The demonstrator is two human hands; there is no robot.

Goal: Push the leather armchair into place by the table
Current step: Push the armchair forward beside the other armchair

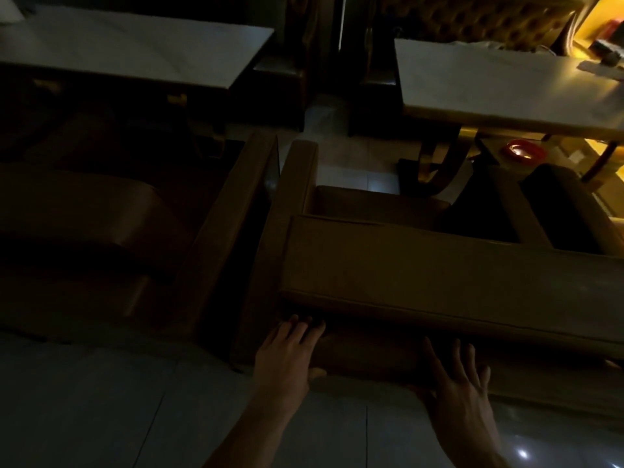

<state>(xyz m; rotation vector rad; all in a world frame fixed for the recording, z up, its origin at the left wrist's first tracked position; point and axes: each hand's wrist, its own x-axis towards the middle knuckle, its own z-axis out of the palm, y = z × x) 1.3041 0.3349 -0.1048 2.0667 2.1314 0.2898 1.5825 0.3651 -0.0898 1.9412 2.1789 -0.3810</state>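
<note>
A brown leather armchair point(422, 265) stands in front of me in a dim room, seen from behind and above. Its seat faces a white-topped table point(499, 86) at the upper right. My left hand point(287, 356) lies flat against the chair's back, under the overhanging top cushion, fingers spread. My right hand point(459, 386) presses the same panel further right, also flat with fingers apart. Neither hand wraps around anything. The chair's right armrest point(516, 204) reaches toward the table's curved gold leg point(435, 163).
A second brown armchair point(209, 231) stands close on the left, facing another white table point(135, 52). A red ashtray point(521, 152) sits under the right table. A tufted sofa point(479, 21) is behind it. Pale tiled floor point(101, 400) lies beneath me.
</note>
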